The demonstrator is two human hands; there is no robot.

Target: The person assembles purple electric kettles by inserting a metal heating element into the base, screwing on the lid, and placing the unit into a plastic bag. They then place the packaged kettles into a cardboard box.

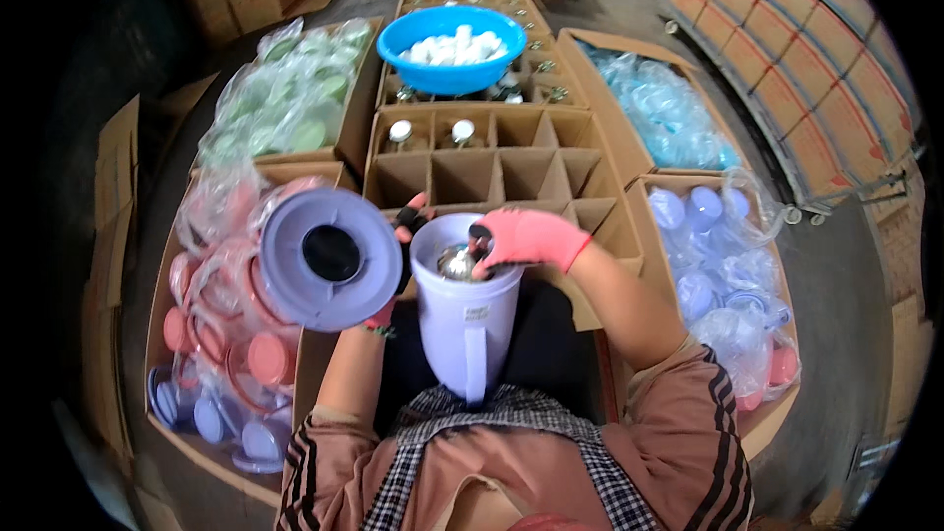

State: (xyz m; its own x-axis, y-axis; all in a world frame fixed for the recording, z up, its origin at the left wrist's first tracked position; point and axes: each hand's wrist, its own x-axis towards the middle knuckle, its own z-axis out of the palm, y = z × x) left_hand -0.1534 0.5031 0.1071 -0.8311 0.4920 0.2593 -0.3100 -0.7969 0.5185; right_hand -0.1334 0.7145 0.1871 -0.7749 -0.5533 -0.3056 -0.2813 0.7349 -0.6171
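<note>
Right hand (526, 239) grip pinched a shiny metal piece (456, 261) inside the lilac pitcher (464, 305) mouth, directly below it. Left hand (406, 236) grip clasped the lilac lid (329, 258), just left of pitcher.

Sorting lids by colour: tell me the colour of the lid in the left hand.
Pale lilac lid, black centre hole; head view.

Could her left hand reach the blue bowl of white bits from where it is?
Probably not at once: the left hand holds a lilac lid, and the blue bowl sits far beyond the divided carton. Nothing blocks the path, though.
</note>
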